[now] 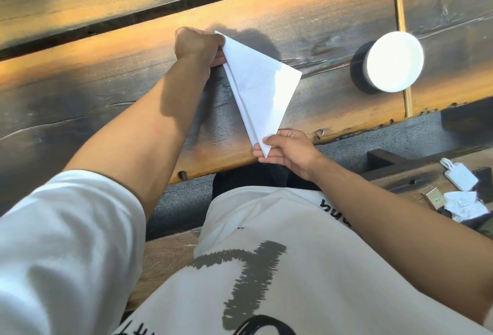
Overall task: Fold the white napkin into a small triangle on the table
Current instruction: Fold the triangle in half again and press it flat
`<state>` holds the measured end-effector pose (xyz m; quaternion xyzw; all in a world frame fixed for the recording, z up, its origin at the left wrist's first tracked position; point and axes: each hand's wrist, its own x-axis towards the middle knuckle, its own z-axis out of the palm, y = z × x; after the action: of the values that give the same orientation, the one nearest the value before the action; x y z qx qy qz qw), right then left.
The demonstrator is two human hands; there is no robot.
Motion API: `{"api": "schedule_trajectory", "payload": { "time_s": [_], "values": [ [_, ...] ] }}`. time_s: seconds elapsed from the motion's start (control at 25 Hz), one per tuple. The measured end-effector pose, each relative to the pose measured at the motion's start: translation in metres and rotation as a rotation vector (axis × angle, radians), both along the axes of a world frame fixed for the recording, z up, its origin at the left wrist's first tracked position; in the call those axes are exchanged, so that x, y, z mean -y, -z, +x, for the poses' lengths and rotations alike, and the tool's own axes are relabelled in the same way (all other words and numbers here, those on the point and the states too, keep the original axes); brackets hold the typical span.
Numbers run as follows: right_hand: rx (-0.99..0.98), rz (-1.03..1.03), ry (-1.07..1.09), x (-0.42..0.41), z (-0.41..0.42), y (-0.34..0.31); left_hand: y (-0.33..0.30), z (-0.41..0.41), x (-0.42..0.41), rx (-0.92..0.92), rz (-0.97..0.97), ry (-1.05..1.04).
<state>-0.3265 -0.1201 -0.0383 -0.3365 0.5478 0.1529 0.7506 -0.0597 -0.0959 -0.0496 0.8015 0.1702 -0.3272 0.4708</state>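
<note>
The white napkin [258,86] is folded into a large triangle with layered edges along its left side. It lies over the wooden table [106,76], one corner pointing right. My left hand [197,45] pinches the far corner at the top. My right hand [286,152] pinches the near tip, which hangs just past the table's front edge. The napkin is stretched between both hands.
A round white-topped dark object [386,64] stands on the table to the right, over a thin wooden chopstick [403,52]. A bench at the lower right carries a white charger [460,176], a small box [434,197] and crumpled tissue [465,205]. A dark gap runs between the planks behind.
</note>
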Motion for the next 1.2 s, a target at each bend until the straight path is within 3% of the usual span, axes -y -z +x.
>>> {"api": "schedule_trajectory", "payload": {
  "time_s": [0.2,0.76,1.2],
  "values": [
    [0.002,0.035,0.003,-0.005,0.001,0.005,-0.003,0.000,-0.001,-0.008,-0.016,-0.005],
    [-0.163,-0.445,-0.338,0.050,0.021,0.006,0.002,-0.007,-0.051,-0.050,-0.091,-0.342],
    [-0.219,-0.564,-0.280,0.102,0.041,-0.004,-0.006,-0.050,-0.087,-0.133,-0.122,-0.525]
  ]
}}
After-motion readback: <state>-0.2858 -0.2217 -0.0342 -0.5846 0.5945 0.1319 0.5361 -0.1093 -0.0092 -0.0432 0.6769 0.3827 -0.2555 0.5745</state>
